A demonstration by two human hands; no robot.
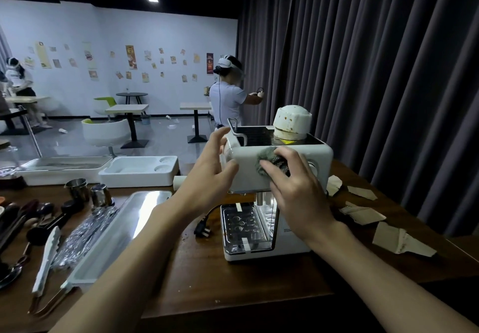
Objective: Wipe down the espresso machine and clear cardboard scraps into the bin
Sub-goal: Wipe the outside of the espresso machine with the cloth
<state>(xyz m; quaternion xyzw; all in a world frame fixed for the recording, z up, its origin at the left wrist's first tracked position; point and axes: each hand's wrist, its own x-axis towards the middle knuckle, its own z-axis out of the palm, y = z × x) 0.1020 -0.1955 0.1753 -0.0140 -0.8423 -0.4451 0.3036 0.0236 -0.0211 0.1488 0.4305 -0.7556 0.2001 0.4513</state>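
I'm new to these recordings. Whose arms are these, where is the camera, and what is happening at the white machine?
The camera sits on the person's head and looks forward and down, so the two bare arms entering from the bottom are the wearer's own. There is no robot here. The left hand rests against the upper left corner of the white espresso machine, while the right hand holds a grey cloth against its front panel. The machine stands on a brown table. Torn cardboard scraps lie to its right. Its black plug, metal cups and tongs lie to its left.
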